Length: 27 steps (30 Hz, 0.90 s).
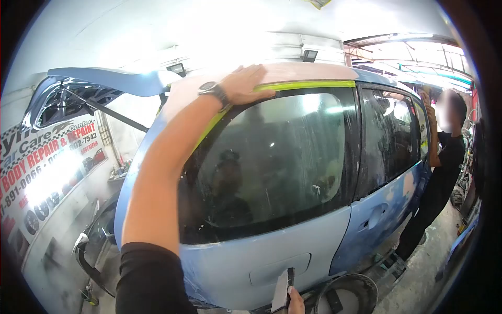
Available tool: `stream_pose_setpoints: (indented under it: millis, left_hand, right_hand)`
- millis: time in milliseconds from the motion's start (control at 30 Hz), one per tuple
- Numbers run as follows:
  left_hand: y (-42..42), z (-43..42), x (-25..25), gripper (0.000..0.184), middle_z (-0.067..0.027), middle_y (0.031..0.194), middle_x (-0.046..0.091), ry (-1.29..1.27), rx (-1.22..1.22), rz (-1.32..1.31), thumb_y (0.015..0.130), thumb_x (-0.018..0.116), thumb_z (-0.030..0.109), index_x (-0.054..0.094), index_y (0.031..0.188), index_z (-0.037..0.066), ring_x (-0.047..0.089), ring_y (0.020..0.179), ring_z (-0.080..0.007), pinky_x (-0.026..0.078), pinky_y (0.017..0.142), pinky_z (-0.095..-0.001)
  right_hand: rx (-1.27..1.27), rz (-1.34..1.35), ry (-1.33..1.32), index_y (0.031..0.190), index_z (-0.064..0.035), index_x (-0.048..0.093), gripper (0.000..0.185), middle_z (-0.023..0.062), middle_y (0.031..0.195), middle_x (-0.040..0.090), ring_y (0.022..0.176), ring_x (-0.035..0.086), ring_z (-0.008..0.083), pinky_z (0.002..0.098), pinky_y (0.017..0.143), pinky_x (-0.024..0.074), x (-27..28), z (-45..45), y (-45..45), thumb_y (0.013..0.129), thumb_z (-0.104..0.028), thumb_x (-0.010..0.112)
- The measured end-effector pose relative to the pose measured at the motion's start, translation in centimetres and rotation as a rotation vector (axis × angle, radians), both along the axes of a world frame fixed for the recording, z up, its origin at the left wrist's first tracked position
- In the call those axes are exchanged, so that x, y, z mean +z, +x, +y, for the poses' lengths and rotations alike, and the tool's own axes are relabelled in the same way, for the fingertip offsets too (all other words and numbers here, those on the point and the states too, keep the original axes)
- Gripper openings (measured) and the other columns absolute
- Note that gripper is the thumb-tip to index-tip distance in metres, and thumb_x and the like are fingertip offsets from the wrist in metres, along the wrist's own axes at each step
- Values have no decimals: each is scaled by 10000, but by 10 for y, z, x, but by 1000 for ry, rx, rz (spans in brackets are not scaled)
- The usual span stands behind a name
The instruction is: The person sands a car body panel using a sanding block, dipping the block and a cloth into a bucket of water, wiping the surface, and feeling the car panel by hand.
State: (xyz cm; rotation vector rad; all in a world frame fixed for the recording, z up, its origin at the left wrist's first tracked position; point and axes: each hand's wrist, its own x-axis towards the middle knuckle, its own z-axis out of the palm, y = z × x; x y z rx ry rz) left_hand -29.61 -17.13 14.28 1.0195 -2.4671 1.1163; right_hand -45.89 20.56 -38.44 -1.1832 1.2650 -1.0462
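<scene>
Your left hand [244,86] lies flat, fingers extended, on the car roof [314,74] above yellow-green tape [314,84]; your right hand [296,302] grips a flat block [282,291] by the fuel flap [269,267].

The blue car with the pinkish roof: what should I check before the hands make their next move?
1. Left hand resting flat on the roof: ok.
2. Right hand gripping the flat block: ok.
3. Lime tape running along the top edge of the near window: ok.
4. Tailgate closed: not ok, it is raised.
5. Roof smooth to the touch: cannot tell by sight.
</scene>
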Motion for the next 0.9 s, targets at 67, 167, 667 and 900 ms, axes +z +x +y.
stream_pose_setpoints:
  millis: [67, 167, 667, 900]
  left_hand:
    - [43, 14, -2, 927, -239, 1676, 255, -28, 27, 7, 1029, 322, 706, 254, 1609, -14, 202, 1577, -346, 144, 1294, -507]
    - [102, 38, -6, 893, -244, 1679, 243, -60, 100, 49, 1046, 316, 673, 254, 1608, -18, 202, 1577, -348, 141, 1293, -507]
    - [197, 137, -133, 1010, -232, 1696, 198, -242, 54, 181, 969, 513, 680, 209, 1613, -36, 148, 1589, -385, 131, 1258, -602]
    - [253, 202, -180, 1023, -209, 1713, 168, -25, 12, 94, 947, 578, 645, 182, 1633, -1, 128, 1596, -376, 127, 1271, -577]
  right_hand:
    - [4, 5, -16, 1641, -57, 124, 804, 191, 1679, 182, 1555, 191, 349, 434, 1306, 177, 1, 4, 4, 1055, -483, 472]
    - [-11, 9, -69, 1631, -47, 169, 738, 180, 1674, 211, 1551, 213, 328, 417, 1306, 179, -3, 14, 12, 1074, -439, 453]
    - [-429, -736, 90, 1311, 11, 624, 491, 113, 1164, 683, 1016, 669, 261, 385, 881, 537, -23, -1, 41, 1036, -391, 564]
    - [-528, -967, -44, 1325, -36, 571, 549, 155, 1092, 680, 907, 695, 345, 499, 774, 580, 18, 14, -21, 995, -474, 562]
